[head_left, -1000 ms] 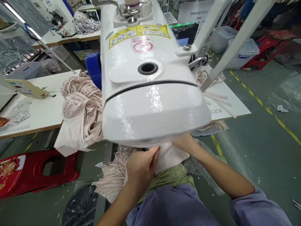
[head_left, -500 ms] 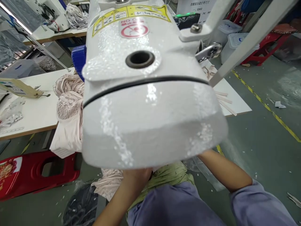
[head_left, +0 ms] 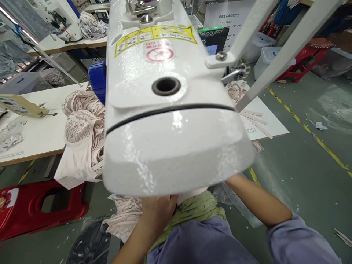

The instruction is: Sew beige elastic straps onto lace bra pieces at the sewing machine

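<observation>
The white head of a sewing machine (head_left: 176, 146) fills the middle of the view and hides the work area beneath it. Below its front edge shows the back of my left hand (head_left: 161, 209), its fingers out of sight under the machine. Pale pink cloth (head_left: 191, 195) peeks out just right of that hand, and a bunch of pale pink lace garments (head_left: 125, 214) hangs at its left. My right forearm (head_left: 255, 201) reaches under the machine's right side, so the right hand itself is hidden. What either hand holds cannot be seen.
Pale pink lace bras (head_left: 85, 135) are piled left of the machine. Fabric strips (head_left: 255, 119) lie on the white table to the right. A slanted white bar (head_left: 286, 58) rises at the right. A red stool (head_left: 41, 209) stands lower left, near a dark plastic-covered bundle (head_left: 89, 244).
The view has shifted, so the machine's top and its lit screen show more. Slightly more pale pink cloth appears beside my left hand. Both arms keep nearly the same place.
</observation>
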`<state>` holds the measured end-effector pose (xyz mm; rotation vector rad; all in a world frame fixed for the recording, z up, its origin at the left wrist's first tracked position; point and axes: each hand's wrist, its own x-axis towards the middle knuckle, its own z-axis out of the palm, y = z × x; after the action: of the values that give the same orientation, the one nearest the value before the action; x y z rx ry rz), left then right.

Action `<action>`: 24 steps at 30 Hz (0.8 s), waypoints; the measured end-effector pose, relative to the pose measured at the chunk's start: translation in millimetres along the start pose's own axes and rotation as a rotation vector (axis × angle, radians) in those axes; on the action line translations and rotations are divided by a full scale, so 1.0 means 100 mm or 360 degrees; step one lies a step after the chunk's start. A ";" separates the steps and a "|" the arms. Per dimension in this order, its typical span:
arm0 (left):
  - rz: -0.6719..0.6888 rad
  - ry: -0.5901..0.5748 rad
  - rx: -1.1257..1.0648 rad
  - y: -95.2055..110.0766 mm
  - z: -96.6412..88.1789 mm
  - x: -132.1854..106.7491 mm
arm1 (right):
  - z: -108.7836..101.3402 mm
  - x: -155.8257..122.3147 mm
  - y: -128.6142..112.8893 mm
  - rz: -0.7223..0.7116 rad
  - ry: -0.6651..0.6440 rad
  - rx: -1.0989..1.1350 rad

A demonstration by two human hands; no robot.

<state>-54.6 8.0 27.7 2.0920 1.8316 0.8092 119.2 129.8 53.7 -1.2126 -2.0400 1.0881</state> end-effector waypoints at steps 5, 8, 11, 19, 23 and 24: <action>0.0119 0.0045 0.0176 -0.05 0.00 -0.02 | 0.01 -0.04 0.00 0.0020 0.0056 -0.0009; 0.0236 0.0094 0.0334 -0.02 -0.09 0.01 | 0.05 -0.05 -0.01 0.0020 0.0083 0.0047; 0.0329 0.0167 0.0444 0.04 -0.18 0.04 | 0.08 -0.02 -0.03 -0.0008 0.0097 0.0112; 0.0407 0.0273 0.0514 0.03 -0.23 0.04 | 0.14 0.01 -0.01 -0.0044 0.0150 0.0119; 0.0420 0.0297 0.0504 0.04 -0.21 0.05 | 0.14 0.02 0.04 -0.0046 0.0144 0.0136; 0.0436 0.0307 0.0499 0.04 -0.20 0.05 | 0.13 0.02 0.05 -0.0049 0.0148 0.0137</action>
<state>-61.7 8.8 47.7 2.5872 1.8966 0.8594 110.5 127.9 42.5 -1.1631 -1.9165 1.0736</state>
